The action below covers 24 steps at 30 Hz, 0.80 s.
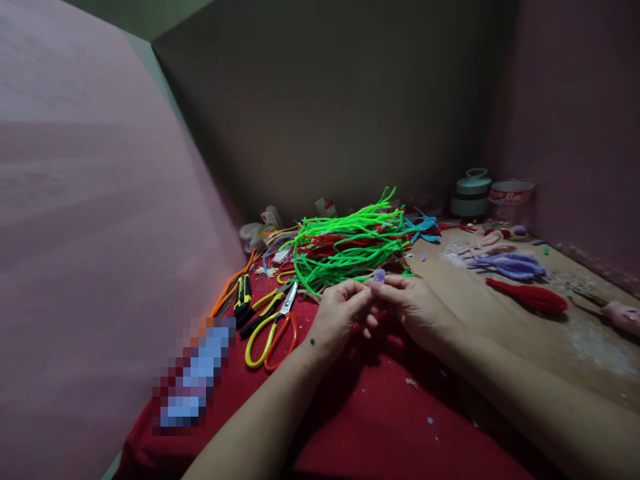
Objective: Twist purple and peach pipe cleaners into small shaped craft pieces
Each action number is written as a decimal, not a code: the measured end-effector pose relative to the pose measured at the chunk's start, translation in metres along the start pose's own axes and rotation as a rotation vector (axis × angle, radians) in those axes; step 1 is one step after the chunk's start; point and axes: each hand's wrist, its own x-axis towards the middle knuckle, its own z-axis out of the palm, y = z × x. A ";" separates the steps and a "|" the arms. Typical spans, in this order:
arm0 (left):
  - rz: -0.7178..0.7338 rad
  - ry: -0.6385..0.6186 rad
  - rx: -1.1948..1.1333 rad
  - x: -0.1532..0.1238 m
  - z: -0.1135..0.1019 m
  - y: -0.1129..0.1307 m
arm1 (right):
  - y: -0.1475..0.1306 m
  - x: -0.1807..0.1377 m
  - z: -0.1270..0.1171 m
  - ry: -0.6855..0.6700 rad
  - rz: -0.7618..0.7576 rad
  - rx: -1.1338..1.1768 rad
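Note:
My left hand (339, 313) and my right hand (413, 308) meet over a red cloth (380, 420), fingers pinched together. Between their fingertips sticks up a small purple fuzzy piece (379, 275), held by both hands. Just behind the hands lies a big heap of neon green pipe cleaners (350, 247) mixed with red and blue ones.
Scissors with yellow and orange handles (273, 330) and a black-and-yellow cutter (243, 298) lie left of my hands. To the right on the wooden table (500, 320) are purple fuzzy shapes (510, 265), a red fuzzy shape (530, 297), pink pieces, and two containers (473, 193) at the back. Pink walls close in left and right.

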 end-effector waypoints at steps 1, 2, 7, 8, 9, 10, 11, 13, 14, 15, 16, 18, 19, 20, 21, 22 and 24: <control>0.009 -0.003 0.001 0.000 0.000 0.001 | 0.000 0.000 0.000 -0.009 0.000 -0.011; 0.020 0.001 0.022 0.000 -0.001 0.003 | 0.000 0.000 0.000 0.015 -0.014 -0.026; 0.152 0.230 0.146 0.001 -0.009 0.011 | -0.004 0.002 -0.001 0.174 -0.065 -0.173; 0.154 0.237 0.132 0.002 -0.011 0.012 | -0.005 0.001 0.000 0.157 -0.056 -0.220; 0.139 0.209 0.113 0.002 -0.012 0.012 | -0.006 0.000 0.002 0.129 -0.043 -0.265; 0.115 0.161 0.098 0.002 -0.014 0.012 | -0.007 -0.001 0.004 0.099 -0.028 -0.303; 0.091 0.116 0.089 0.002 -0.015 0.012 | -0.008 -0.003 0.007 0.070 -0.010 -0.328; 0.085 0.082 0.091 0.001 -0.015 0.011 | -0.010 -0.007 0.011 0.034 0.020 -0.347; 0.098 0.094 0.097 0.001 -0.015 0.011 | -0.011 -0.008 0.013 0.028 0.025 -0.347; 0.109 0.115 0.100 0.001 -0.015 0.011 | -0.011 -0.009 0.014 0.031 0.026 -0.342; 0.114 0.138 0.102 0.001 -0.014 0.011 | -0.011 -0.009 0.014 0.035 0.029 -0.334; 0.114 0.173 0.119 0.001 -0.012 0.011 | -0.010 -0.009 0.014 0.048 0.049 -0.326; 0.118 0.190 0.140 0.001 -0.011 0.011 | -0.009 -0.009 0.014 0.058 0.064 -0.330; 0.130 0.205 0.167 0.001 -0.011 0.012 | -0.008 -0.008 0.013 0.066 0.077 -0.335; 0.146 0.211 0.192 0.001 -0.010 0.012 | -0.008 -0.008 0.013 0.072 0.083 -0.340; 0.159 0.211 0.212 0.001 -0.009 0.012 | -0.008 -0.008 0.012 0.075 0.082 -0.341; 0.163 0.183 0.229 0.000 -0.009 0.012 | -0.008 -0.009 0.013 0.075 0.070 -0.344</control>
